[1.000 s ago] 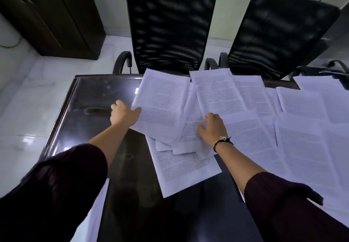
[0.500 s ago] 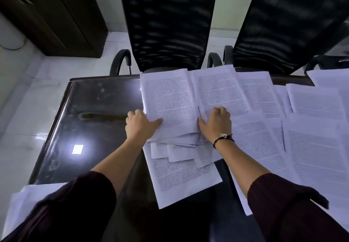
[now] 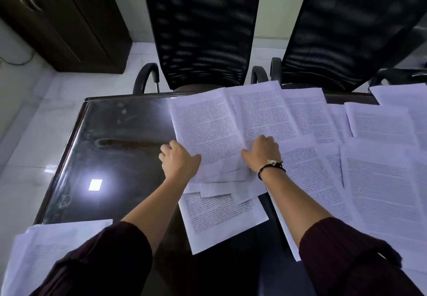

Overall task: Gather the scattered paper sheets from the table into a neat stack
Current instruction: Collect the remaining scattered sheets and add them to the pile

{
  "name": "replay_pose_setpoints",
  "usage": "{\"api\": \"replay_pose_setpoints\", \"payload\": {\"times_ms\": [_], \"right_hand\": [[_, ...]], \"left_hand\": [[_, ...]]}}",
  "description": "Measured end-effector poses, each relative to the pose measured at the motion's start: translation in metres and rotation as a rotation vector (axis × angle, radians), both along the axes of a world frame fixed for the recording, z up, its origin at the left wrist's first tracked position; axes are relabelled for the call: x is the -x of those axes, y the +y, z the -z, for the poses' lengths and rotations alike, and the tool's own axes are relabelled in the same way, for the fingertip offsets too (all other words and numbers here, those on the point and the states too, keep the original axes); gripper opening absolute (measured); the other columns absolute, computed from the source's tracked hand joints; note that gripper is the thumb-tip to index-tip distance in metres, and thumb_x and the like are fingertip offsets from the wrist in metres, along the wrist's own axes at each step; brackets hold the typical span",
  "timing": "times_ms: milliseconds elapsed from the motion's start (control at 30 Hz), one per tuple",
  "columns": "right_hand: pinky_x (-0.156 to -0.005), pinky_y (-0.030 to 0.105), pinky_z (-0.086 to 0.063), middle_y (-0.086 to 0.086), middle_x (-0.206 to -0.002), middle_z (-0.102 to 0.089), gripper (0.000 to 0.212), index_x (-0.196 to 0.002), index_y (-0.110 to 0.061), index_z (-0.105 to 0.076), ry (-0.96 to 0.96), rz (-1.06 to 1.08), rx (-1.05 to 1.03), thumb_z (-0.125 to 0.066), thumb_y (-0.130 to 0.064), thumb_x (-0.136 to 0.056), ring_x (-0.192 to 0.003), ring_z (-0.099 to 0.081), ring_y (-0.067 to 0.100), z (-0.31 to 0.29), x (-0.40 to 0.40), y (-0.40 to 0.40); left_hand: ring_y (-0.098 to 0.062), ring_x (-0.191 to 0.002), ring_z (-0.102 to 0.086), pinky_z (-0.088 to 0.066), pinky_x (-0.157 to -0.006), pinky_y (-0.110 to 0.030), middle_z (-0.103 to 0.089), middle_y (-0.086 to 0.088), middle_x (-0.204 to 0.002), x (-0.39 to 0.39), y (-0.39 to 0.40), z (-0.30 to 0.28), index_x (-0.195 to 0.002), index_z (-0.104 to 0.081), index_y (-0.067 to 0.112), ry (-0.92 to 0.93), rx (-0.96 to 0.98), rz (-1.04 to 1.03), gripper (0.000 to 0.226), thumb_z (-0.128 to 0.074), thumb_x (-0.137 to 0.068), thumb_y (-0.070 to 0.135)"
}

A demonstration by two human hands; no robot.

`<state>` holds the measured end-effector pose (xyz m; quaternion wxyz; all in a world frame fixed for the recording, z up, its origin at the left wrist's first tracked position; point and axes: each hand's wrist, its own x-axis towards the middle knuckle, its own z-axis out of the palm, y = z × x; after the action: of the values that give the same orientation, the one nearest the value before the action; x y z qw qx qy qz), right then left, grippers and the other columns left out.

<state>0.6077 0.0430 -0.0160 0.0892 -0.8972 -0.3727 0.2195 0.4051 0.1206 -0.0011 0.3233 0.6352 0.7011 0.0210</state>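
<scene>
Printed white paper sheets lie scattered over the dark glossy table [image 3: 111,147], mostly on its right half [image 3: 379,180]. In the middle a loose pile of overlapping sheets [image 3: 221,214] has formed. My left hand [image 3: 180,162] pinches the lower left edge of the top sheet [image 3: 205,124], thumb on the paper and fingers curled at its side. My right hand [image 3: 262,154], with a black wrist band, grips the neighbouring sheet [image 3: 265,113] at the pile's right side, fingers curled on the paper. The two hands sit close together on either side of the pile.
Two black mesh office chairs [image 3: 203,29] [image 3: 346,32] stand against the table's far edge. A dark wooden cabinet [image 3: 60,18] is at the back left. More sheets [image 3: 46,249] overhang the near left corner. The table's left half shows a lamp reflection [image 3: 95,184].
My left hand has carried its sheet rightward and laid it on the pile. My right hand shifted slightly up the pile. The view has moved forward and down.
</scene>
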Motion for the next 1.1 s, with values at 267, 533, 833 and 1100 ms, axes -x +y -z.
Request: {"api": "replay_pose_setpoints", "payload": {"times_ms": [267,533,833,1100], "right_hand": [[-0.082,0.039,-0.054,0.013,-0.113,-0.061,0.048,-0.116,-0.006,-0.056,0.216,-0.082,-0.078,-0.073,-0.04,-0.087,-0.1,-0.061,0.031,0.002,0.02,-0.001],[-0.066,0.036,-0.051,0.01,-0.081,-0.057,0.029,-0.085,-0.007,-0.057,0.173,0.02,-0.198,-0.068,-0.033,-0.093,-0.071,-0.056,0.029,-0.003,-0.028,-0.031],[-0.091,0.035,-0.049,-0.005,-0.117,-0.064,0.07,-0.135,-0.017,-0.053,0.622,0.019,-0.243,-0.06,-0.069,-0.088,-0.109,-0.062,0.019,-0.018,0.026,-0.038],[-0.091,0.029,-0.049,-0.006,-0.123,-0.065,0.044,-0.135,-0.021,-0.051,0.743,-0.039,-0.291,-0.069,-0.029,-0.095,-0.113,-0.063,0.016,-0.005,0.059,-0.034]], "left_hand": [[-0.023,-0.088,-0.068,-0.053,-0.071,-0.032,-0.068,0.0,-0.095,-0.01,-0.002,-0.001,-0.101,-0.059,0.015,-0.429,0.154,-0.159,0.023,-0.078,-0.089,0.019],[-0.032,-0.096,-0.077,-0.062,-0.087,-0.046,-0.08,-0.008,-0.105,0.052,0.009,0.001,-0.108,-0.077,0.009,-0.737,0.296,-0.34,0.029,-0.087,-0.08,0.006],[-0.036,-0.106,-0.075,-0.064,-0.077,-0.043,-0.078,-0.015,-0.118,0.093,-0.015,0.006,-0.123,-0.07,0.003,-1.048,0.489,-0.283,0.05,-0.084,-0.075,0.0],[-0.037,-0.108,-0.075,-0.064,-0.084,-0.048,-0.078,-0.013,-0.119,0.086,-0.026,0.002,-0.123,-0.07,0.005,-0.993,0.418,-0.278,0.038,-0.079,-0.087,0.001]]}}
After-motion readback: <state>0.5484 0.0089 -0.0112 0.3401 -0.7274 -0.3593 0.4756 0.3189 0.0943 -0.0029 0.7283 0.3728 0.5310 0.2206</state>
